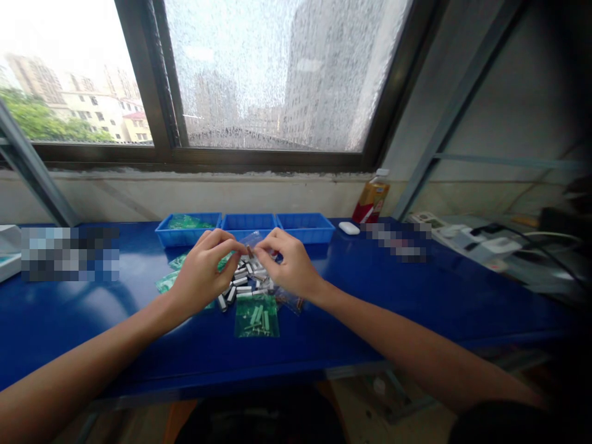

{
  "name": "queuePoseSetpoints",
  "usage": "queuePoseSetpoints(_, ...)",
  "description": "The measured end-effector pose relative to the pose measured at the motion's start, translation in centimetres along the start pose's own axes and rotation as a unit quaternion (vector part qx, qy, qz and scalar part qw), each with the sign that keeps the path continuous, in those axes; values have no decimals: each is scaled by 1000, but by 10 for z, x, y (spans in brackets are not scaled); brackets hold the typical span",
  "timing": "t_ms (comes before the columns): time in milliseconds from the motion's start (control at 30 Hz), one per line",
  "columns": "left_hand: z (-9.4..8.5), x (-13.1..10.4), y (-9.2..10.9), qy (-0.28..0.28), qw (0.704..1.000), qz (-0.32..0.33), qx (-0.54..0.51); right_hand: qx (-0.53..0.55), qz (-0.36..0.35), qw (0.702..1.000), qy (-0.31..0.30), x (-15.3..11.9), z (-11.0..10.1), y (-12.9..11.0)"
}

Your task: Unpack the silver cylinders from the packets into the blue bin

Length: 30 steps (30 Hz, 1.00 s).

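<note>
Well out to the left of the fingers, a white box (9,253) stands at the edge of the blue table (115,314). Nearer, just left of the left hand's fingers and partly behind its wrist, several green bags (165,282) lie on the tabletop. Beyond the fingers and to their left, the left blue tray (189,237) already has green packets (185,222) in it.

The person's left hand (203,266) has thumb and forefinger closed on the near edge of a small clear bag (252,237). The bag sits between the two hands, raised above a heap of white-and-dark blocks (241,282). A thin brownish piece (250,251) shows between the fingertips; whether it lies inside the bag cannot be told. Directly beyond the fingers is the middle blue tray (250,218), and below them, toward the person, lies a flat green packet with pale strips (256,316).

The right hand (292,266) pinches the bag's other side. Under its wrist rests another clear bag (290,300), and beyond it to the right stands the right blue tray (317,235). Farther right are a white case (349,229) and a bottle (371,197).

The work appears partway: one tray holds packets, while the held bag, the loose blocks and several packets are not yet in any tray.
</note>
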<state>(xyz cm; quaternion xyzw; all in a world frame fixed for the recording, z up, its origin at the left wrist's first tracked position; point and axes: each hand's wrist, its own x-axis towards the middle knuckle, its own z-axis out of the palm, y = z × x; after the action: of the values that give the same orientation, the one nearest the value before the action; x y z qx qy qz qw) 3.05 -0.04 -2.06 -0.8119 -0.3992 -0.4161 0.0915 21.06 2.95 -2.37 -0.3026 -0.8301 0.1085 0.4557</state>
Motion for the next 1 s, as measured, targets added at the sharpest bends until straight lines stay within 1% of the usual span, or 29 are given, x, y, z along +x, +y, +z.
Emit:
queuePoseSetpoints(67,-1,1,3,-41,995,-65,-56,-44,-55,997,3,-1,-1,0)
queuePoseSetpoints(133,-2,3,6,-89,977,-141,-132,-63,-86,994,0,-2,-2,0)
queuePoseSetpoints(200,-3,4,6,-118,946,-209,-217,-60,-104,993,-1,-2,-3,0)
queuePoseSetpoints(267,-3,5,5,-124,910,-262,-296,-54,-125,991,2,-2,-3,1)
queuePoseSetpoints(333,-2,5,4,-124,879,-301,-347,-55,-146,988,4,-2,-3,2)
queuePoseSetpoints(367,-1,5,3,-125,870,-314,-360,-59,-155,986,2,-2,-3,2)
queuePoseSetpoints(433,0,5,3,-125,864,-324,-365,-72,-166,984,-13,-2,-3,2)
queuePoseSetpoints(500,1,5,2,-113,868,-326,-358,-84,-167,982,-29,-3,-2,2)
queuePoseSetpoints(567,2,5,1,-88,876,-318,-351,-85,-151,984,-36,-4,-2,0)
queuePoseSetpoints(633,2,5,0,-56,893,-296,-333,-72,-116,990,-36,-4,-3,-3)
queuePoseSetpoints(700,2,5,-3,-34,918,-264,-295,-38,-62,996,-46,-3,-3,-5)
queuePoseSetpoints(767,2,4,-4,-25,950,-215,-227,22,6,997,-80,-1,-3,-3)
queuePoseSetpoints(833,3,2,-4,-17,981,-134,-139,106,77,983,-128,2,-1,1)
queuePoseSetpoints(867,3,1,-4,-10,992,-84,-97,151,115,971,-142,3,0,4)
queuePoseSetpoints(933,4,0,-3,-1,999,3,-38,233,194,943,-140,5,5,8)
queuePoseSetpoints(1000,5,0,-1,-7,998,52,-19,283,250,918,-121,6,8,10)
